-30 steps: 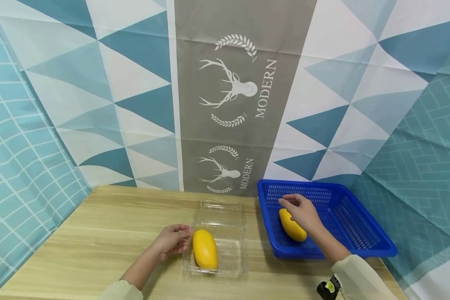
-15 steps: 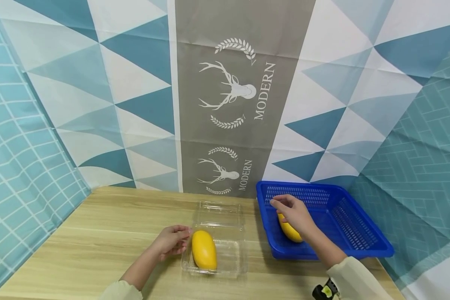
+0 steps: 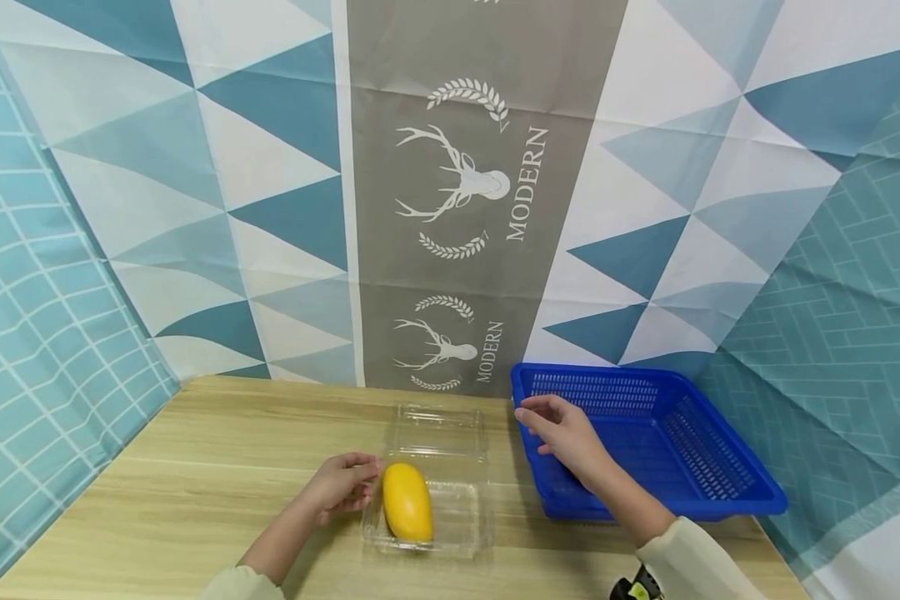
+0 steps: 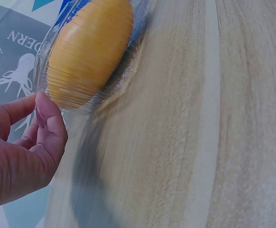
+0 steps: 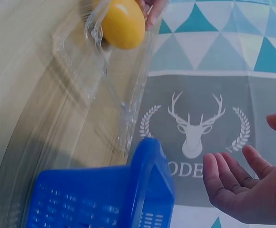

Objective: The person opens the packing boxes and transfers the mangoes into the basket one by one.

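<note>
In the head view, my left hand (image 3: 341,485) is at the left edge of a clear plastic clamshell container (image 3: 461,510). The left wrist view shows this hand's thumb and index finger (image 4: 16,109) pinching the container's rim. One yellow mango (image 3: 407,502) lies in the container's left half, and the lid (image 3: 438,429) is folded back. My right hand (image 3: 566,437) hovers over the left rim of a blue plastic basket (image 3: 727,506). Seen from the right wrist, its fingers (image 5: 223,183) are loosely bent and hold nothing. No mango shows in the basket, whose left part the hand and forearm cover.
Everything stands on a light wooden table (image 3: 217,467). A patterned cloth backdrop (image 3: 480,267) rises directly behind it, and tiled-pattern cloths (image 3: 37,333) close off both sides. The basket's back edge is near the backdrop.
My right hand has moved left from above the basket's inside to its left rim. The mango seen in the basket earlier is now out of sight. The left hand has stayed put.
</note>
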Action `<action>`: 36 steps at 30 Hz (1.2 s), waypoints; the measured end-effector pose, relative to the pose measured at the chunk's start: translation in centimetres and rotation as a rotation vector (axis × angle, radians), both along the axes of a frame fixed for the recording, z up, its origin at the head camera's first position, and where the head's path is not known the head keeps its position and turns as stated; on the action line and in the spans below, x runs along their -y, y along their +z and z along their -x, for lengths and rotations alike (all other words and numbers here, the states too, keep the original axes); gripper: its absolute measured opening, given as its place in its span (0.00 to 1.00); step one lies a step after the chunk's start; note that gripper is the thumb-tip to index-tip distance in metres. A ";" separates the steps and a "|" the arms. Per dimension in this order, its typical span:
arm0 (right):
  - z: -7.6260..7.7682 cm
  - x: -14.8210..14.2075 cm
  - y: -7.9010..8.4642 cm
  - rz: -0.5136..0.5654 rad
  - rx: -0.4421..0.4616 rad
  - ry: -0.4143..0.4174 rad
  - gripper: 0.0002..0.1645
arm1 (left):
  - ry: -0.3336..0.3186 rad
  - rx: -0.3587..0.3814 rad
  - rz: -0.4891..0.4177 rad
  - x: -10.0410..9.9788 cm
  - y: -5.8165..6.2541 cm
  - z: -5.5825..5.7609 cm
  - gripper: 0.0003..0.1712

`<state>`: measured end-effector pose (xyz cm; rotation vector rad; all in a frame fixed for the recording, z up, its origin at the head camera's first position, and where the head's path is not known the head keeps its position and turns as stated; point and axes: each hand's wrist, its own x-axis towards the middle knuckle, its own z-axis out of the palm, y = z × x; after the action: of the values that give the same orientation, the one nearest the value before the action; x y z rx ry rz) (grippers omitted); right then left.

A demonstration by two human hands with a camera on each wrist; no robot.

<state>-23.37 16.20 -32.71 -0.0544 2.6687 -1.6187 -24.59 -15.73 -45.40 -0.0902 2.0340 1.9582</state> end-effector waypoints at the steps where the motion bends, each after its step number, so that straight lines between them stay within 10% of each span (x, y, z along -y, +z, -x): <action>1: -0.1 0.2 0.0 0.003 -0.001 0.005 0.23 | 0.001 0.001 0.001 0.0 0.0 0.0 0.27; 36: -0.7 4.6 -2.8 0.109 0.046 0.163 0.24 | 0.008 0.009 -0.013 -0.2 0.1 -0.1 0.28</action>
<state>-22.63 11.57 -35.47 -0.2270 2.4677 -1.6898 -24.53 -15.53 -45.29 -0.1047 2.0185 1.9719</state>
